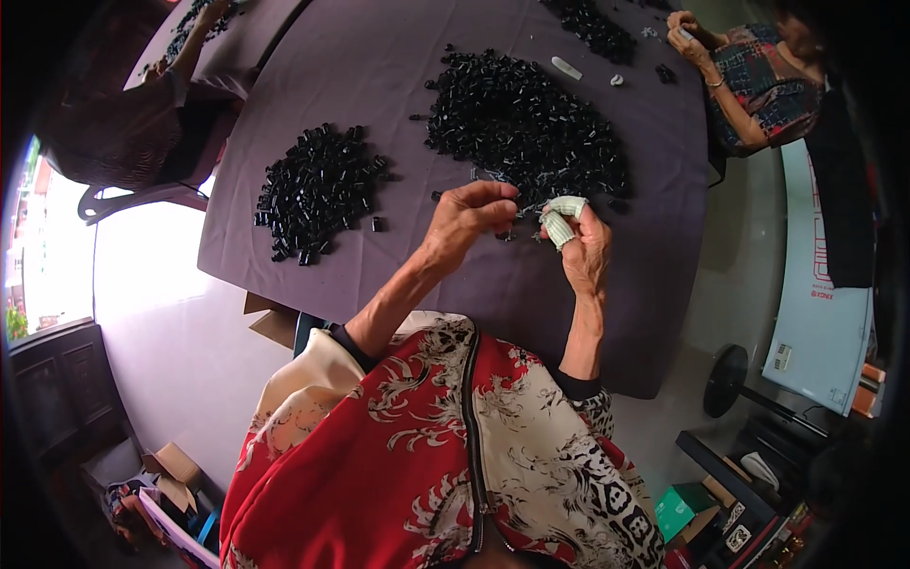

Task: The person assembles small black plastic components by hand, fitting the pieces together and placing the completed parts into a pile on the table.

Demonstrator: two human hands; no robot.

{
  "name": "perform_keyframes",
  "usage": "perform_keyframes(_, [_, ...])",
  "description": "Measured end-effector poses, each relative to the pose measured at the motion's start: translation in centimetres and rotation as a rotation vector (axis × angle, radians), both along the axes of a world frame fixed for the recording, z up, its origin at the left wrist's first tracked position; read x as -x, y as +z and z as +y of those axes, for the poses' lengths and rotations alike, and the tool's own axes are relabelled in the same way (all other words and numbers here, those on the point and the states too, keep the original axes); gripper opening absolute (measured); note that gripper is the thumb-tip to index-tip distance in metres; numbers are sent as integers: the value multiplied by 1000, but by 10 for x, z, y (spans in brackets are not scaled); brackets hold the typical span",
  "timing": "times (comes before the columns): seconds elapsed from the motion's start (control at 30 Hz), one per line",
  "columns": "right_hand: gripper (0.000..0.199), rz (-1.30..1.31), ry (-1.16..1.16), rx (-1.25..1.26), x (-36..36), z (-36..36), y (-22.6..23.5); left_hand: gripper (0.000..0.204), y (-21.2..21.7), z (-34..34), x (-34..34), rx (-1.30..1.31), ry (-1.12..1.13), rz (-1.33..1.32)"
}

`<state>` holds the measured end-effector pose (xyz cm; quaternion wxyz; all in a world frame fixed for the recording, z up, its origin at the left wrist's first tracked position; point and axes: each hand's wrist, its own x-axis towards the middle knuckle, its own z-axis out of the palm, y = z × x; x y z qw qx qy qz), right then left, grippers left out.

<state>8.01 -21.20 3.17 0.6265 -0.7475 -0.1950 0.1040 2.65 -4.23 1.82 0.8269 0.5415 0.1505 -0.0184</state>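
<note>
Two hands are working together at the big pile [526, 128]: left hand [466, 220] is pinching a small black part [507, 234], right hand [580, 242], fingers taped, is closing beside it on the counter [398, 57].

Purple table [379, 57], black-part heaps [318, 190]

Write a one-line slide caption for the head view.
Left hand and cloth-wrapped right hand pinch small black parts beside a large black heap on a purple table.
</note>
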Motion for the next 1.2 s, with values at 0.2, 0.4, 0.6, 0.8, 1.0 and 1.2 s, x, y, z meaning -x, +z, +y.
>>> perform_keyframes(0.2, [17,-64,61,-10,-2,14,5,10,7,17,1,297,107,48])
perform_keyframes(0.4, [17,-187,90,5,0,27,9,8,4,20,3,430,74,30])
perform_keyframes(0.6, [16,-233,89,47,-1,32,10,9,7,13,6,548,39,37])
perform_keyframes(0.8, [16,-275,96,87,-3,30,10,9,5,9,7,526,20,19])
perform_keyframes(1.0, [15,-364,85,165,-3,34,23,8,15,7,7,333,51,16])
perform_keyframes(1.2, [14,-523,143,223,-18,40,40,6,28,13,-1,310,54,-49])
